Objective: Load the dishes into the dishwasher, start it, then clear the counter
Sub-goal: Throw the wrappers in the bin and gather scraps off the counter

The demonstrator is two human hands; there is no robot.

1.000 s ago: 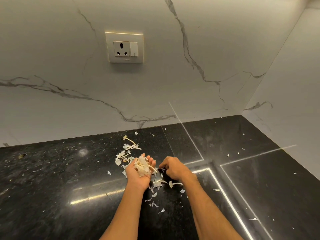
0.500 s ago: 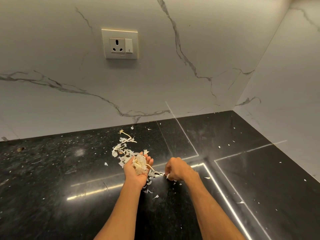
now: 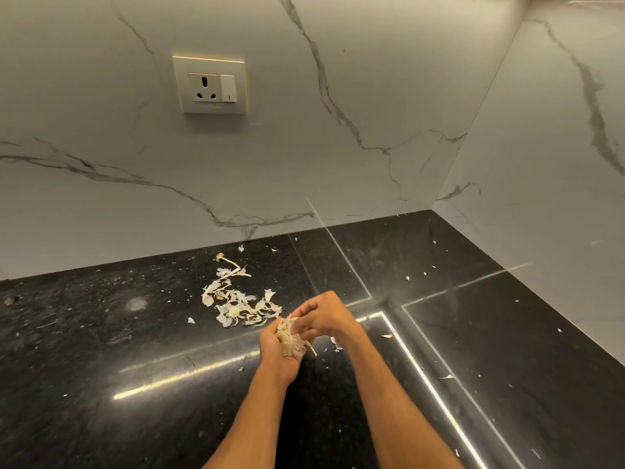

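**Garlic-peel handful [image 3: 289, 336] in hand, loose heap [image 3: 236, 304] lying beyond**

Left hand [image 3: 274, 355]: palm up, fingers cupped round the handful.
Right hand [image 3: 323, 316]: just above and touching it. Fingers are curled, tips pressed into the wad as if pinching scraps in. The tips are buried, so what they grip is unclear.

Both hands hover over the black counter [image 3: 101, 367], near its middle.

The loose heap lies ahead and left of the hands, toward the counter's back edge. Its long axis runs diagonally back-left and ends in a dry stalk [image 3: 228, 262]. The left hand is nearer to it. The picking right hand would likely have to reach across the left's fingertips.

Pale flecks [image 3: 387, 336] lie scattered toward the right edge, too small to identify. The counter's front edge is cut off. No bin or dishwasher in view.
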